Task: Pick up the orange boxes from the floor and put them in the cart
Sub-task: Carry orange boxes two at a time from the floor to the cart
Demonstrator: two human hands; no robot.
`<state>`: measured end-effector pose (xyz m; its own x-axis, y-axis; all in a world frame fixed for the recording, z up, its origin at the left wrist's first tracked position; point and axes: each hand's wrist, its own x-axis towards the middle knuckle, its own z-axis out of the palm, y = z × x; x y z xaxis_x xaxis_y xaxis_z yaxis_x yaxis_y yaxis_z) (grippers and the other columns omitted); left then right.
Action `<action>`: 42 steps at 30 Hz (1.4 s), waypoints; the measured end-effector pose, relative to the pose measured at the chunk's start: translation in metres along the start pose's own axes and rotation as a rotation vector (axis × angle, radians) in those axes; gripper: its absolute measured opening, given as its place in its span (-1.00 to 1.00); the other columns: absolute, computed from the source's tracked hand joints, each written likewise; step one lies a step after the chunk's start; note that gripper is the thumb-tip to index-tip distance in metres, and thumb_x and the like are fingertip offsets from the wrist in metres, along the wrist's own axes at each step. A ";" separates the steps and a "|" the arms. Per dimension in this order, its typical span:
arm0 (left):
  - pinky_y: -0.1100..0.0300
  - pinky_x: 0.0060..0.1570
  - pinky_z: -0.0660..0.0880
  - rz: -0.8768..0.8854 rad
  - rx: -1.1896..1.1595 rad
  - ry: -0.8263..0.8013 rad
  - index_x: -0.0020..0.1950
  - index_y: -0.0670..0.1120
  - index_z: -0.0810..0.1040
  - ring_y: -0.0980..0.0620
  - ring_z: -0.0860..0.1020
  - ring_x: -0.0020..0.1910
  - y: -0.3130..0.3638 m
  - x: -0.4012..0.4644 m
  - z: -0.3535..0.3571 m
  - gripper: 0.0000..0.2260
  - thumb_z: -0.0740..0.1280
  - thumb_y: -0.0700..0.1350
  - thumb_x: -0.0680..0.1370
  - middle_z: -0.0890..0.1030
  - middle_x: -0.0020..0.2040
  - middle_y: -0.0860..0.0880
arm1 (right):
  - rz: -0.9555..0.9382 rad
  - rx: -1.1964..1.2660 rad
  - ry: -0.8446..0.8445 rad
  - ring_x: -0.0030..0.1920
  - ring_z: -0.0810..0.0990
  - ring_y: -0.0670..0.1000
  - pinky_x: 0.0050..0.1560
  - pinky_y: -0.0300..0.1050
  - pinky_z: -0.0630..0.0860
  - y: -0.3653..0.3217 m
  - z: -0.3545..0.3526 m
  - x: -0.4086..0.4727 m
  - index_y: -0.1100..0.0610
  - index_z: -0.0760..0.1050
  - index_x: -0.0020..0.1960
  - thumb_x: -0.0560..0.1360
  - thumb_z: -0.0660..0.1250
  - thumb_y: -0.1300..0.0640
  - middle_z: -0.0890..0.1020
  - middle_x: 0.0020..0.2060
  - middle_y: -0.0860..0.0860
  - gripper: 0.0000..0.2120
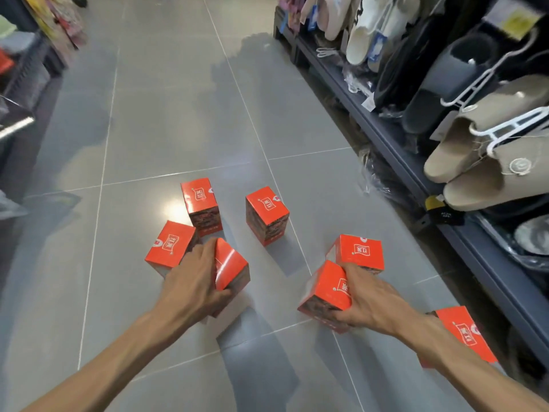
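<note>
Floor [166,120]: grey glossy tiles, pale grout lines, light glare.
Right: dark shelving [395,144] hung with slippers [475,162].
Left: blurred racks [26,69].

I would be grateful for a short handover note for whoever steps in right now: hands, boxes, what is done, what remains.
Left hand: gripping the left held box.
Right hand: gripping the right held box.
Both boxes look tilted, whether off the floor is unclear.
Loose on the grey floor: five more orange boxes, at and.
Cart: not in view, so nothing visibly loaded.
Left: put all seven in the cart.
</note>
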<state>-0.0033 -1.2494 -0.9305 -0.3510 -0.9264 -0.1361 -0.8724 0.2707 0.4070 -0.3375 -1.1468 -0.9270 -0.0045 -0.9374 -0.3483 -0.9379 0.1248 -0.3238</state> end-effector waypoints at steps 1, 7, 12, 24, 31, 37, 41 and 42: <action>0.01 -0.18 0.50 -0.018 -0.013 0.013 0.28 0.07 0.30 -0.08 0.54 0.02 0.005 -0.003 -0.021 -0.33 0.40 0.27 0.26 0.54 0.10 0.01 | -0.007 -0.017 -0.002 0.00 0.56 -0.03 0.00 -0.04 0.49 -0.012 -0.024 -0.004 -0.08 0.31 0.22 0.17 0.24 -0.64 0.53 0.01 -0.12 -0.16; 0.00 -0.18 0.51 -0.122 -0.114 0.124 0.25 0.15 0.30 -0.01 0.50 -0.08 0.039 -0.043 -0.189 -0.37 0.41 0.36 0.32 0.47 -0.02 0.12 | -0.098 -0.066 0.019 -0.02 0.57 -0.10 -0.01 -0.06 0.54 -0.112 -0.194 -0.029 -0.17 0.36 0.19 0.16 0.28 -0.68 0.54 -0.01 -0.22 -0.19; 0.01 -0.22 0.47 -0.285 -0.110 0.162 0.27 0.18 0.26 -0.02 0.53 -0.08 0.062 -0.109 -0.364 -0.33 0.42 0.41 0.30 0.45 -0.03 0.12 | -0.197 -0.014 -0.007 -0.12 0.62 -0.11 -0.09 -0.07 0.56 -0.254 -0.372 -0.071 -0.15 0.43 0.07 0.10 0.31 -0.69 0.61 -0.11 -0.20 -0.22; -0.01 0.14 0.46 -0.567 0.017 0.333 0.51 0.06 0.21 -0.09 0.51 0.21 0.103 -0.306 -0.701 -0.15 0.29 0.45 0.34 0.51 0.26 0.03 | -0.805 -0.285 -0.128 0.01 0.58 -0.05 0.00 -0.09 0.52 -0.548 -0.611 -0.126 -0.12 0.35 0.17 0.21 0.30 -0.64 0.56 0.00 -0.17 -0.23; -0.03 0.09 0.46 -0.896 0.069 0.409 0.56 0.04 0.05 -0.10 0.47 0.23 0.129 -0.401 -0.757 -0.03 0.36 0.37 0.28 0.44 0.30 0.00 | -1.231 -0.428 -0.106 -0.05 0.58 -0.02 -0.07 -0.10 0.50 -0.684 -0.628 -0.152 -0.11 0.32 0.08 0.16 0.26 -0.70 0.54 -0.06 -0.16 -0.21; -0.11 0.26 0.40 -1.282 -0.005 0.574 0.59 0.06 -0.01 -0.10 0.43 0.31 0.203 -0.513 -0.755 0.00 0.35 0.35 0.28 0.38 0.42 -0.01 | -1.653 -0.476 -0.219 0.10 0.58 0.04 -0.01 -0.09 0.43 -0.771 -0.623 -0.242 -0.03 0.28 0.31 0.20 0.19 -0.69 0.56 0.12 -0.07 -0.06; -0.04 0.21 0.44 -1.524 -0.025 0.670 0.60 0.04 -0.03 -0.11 0.43 0.35 0.280 -0.603 -0.740 0.11 0.16 0.51 0.16 0.35 0.47 -0.01 | -1.905 -0.533 -0.273 0.15 0.55 0.03 0.08 -0.01 0.50 -0.804 -0.587 -0.337 -0.05 0.24 0.38 0.23 0.24 -0.65 0.52 0.17 -0.08 -0.05; -0.03 0.23 0.43 -1.584 -0.019 0.697 0.61 0.03 -0.03 -0.11 0.42 0.37 0.302 -0.625 -0.732 0.13 0.12 0.53 0.14 0.33 0.48 -0.02 | -1.967 -0.551 -0.283 0.15 0.55 0.04 0.08 -0.01 0.51 -0.808 -0.576 -0.364 -0.05 0.24 0.38 0.25 0.27 -0.62 0.52 0.17 -0.07 -0.08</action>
<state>0.2019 -0.7802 -0.0611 0.9799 -0.1993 0.0002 -0.1911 -0.9393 0.2849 0.2217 -1.0934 -0.0318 0.9120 0.4068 -0.0537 0.3975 -0.9083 -0.1303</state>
